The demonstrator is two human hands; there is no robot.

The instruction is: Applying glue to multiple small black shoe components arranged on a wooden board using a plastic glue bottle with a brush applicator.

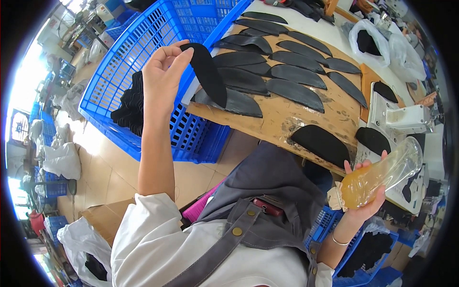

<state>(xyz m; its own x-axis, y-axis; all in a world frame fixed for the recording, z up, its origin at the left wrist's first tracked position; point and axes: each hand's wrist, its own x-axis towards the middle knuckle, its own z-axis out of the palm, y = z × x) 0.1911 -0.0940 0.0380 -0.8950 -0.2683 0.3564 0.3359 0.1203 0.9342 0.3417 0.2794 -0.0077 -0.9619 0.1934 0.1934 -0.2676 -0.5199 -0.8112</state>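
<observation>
Currently, the left hand (163, 71) is pinching a flat, curved, matte-black strip (209, 76) between thumb and fingers, holding it above the near-left edge of a brown cardboard-covered tabletop (267, 125), beside a blue plastic lattice basket (126, 57). The right hand (367, 208) is gripping a tilted, clear bottle of amber liquid (382, 176), probably plastic. Dark, glossy, leaf-shaped pieces (296, 93) are lying across the tabletop.

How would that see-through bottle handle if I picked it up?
The bottle would probably roll if laid down, since its body looks rounded. It may feel heavier toward the neck, where yellowish liquid pools. It also looks thin-walled, so might give when squeezed.
</observation>
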